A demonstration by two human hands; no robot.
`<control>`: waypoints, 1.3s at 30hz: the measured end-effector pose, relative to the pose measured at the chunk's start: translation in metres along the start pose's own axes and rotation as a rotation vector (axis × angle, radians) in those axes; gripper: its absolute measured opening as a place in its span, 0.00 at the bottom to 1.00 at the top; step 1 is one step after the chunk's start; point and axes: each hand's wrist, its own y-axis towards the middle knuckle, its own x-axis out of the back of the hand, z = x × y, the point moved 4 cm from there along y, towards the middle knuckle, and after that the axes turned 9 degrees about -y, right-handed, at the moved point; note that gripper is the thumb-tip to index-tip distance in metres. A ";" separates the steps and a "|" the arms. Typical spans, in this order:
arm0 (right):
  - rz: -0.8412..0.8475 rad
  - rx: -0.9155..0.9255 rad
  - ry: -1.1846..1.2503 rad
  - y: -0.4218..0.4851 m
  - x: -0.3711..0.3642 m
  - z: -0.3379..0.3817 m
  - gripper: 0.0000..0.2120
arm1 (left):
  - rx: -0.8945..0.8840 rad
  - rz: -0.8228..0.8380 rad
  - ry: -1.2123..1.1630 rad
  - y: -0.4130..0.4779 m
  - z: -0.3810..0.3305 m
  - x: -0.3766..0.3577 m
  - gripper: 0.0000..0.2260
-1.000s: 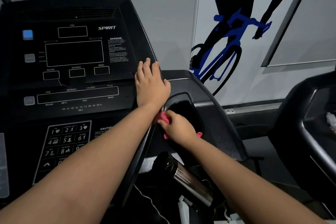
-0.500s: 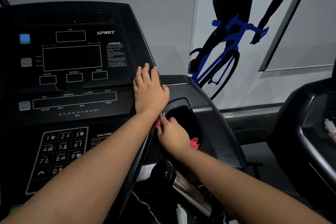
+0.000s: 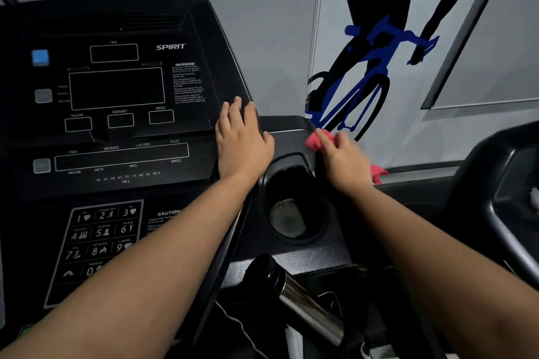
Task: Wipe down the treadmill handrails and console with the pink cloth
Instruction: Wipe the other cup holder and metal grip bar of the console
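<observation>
Nearest the camera, at the bottom edge, two bare forearms reach forward over the black treadmill, and between them a shiny chrome-and-black cylindrical handrail grip (image 3: 303, 300) slants down toward the lower right. Just beyond it sits the round black cup holder recess (image 3: 291, 207) moulded into the textured side wing of the console. Left of that recess, the left hand (image 3: 242, 143) lies flat and unclenched, palm down, fingers spread on the right edge of the black treadmill console panel (image 3: 116, 114), beside the white warning text and the SPIRIT logo. Right of the recess, the right hand (image 3: 344, 160) grasps the crumpled pink cloth (image 3: 316, 141) and presses it onto the upper right corner of the wing; one pink end shows ahead of the fingertips and another pokes out behind the wrist. Farther back, a grey wall carries a large black-and-blue cyclist mural (image 3: 376, 46), and part of a second dark machine (image 3: 507, 183) shows at the right edge.
</observation>
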 end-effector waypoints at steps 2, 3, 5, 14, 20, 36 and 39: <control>-0.017 -0.120 0.117 -0.005 -0.008 -0.014 0.25 | 0.003 0.002 -0.005 0.000 0.000 0.000 0.25; -0.023 -0.163 0.152 -0.004 -0.011 -0.015 0.23 | 0.001 0.001 -0.009 0.000 0.000 -0.001 0.25; -0.034 -0.177 0.168 0.000 -0.013 -0.005 0.23 | -0.002 -0.002 -0.011 0.000 0.000 -0.001 0.26; -0.013 0.072 0.412 0.001 -0.003 0.093 0.23 | 0.005 0.003 -0.027 0.001 0.000 -0.001 0.26; 0.254 0.067 0.503 -0.048 -0.019 0.121 0.23 | -0.019 -0.022 -0.006 0.002 0.001 0.000 0.24; 0.158 0.422 0.034 -0.090 0.012 -0.002 0.24 | -0.011 -0.008 -0.104 0.000 0.002 0.004 0.22; 0.061 0.220 -0.008 -0.089 0.009 -0.001 0.24 | -0.006 -0.008 -0.107 0.000 0.002 0.004 0.22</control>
